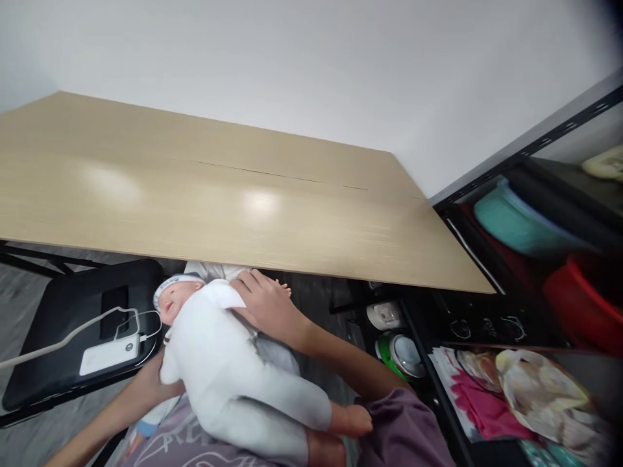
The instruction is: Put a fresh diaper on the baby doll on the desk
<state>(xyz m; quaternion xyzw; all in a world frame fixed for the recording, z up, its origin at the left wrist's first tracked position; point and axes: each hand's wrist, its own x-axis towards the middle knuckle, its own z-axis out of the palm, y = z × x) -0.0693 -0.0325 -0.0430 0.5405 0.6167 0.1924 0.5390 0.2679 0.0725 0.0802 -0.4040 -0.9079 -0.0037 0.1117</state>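
A baby doll (219, 363) in a white outfit lies tilted across my lap, its head to the left and its bare feet to the lower right. A white headband with blue marks (178, 280) is around its head. My right hand (265, 301) grips the doll at its far shoulder and upper arm; the doll's small hand shows just beyond my fingers. On the near side, my left hand (168, 383) holds the doll under its other arm, with the fingers mostly hidden behind its body. More white cloth (202, 268) shows behind the doll, partly under the table edge.
A light wooden table (272, 220) stands ahead against a white wall. To the left, a black chair (43, 324) bears a white power bank (109, 354) with a cable. On the right, a black shelf holds a teal basin (520, 220), a red basin (584, 305) and bags (540, 389).
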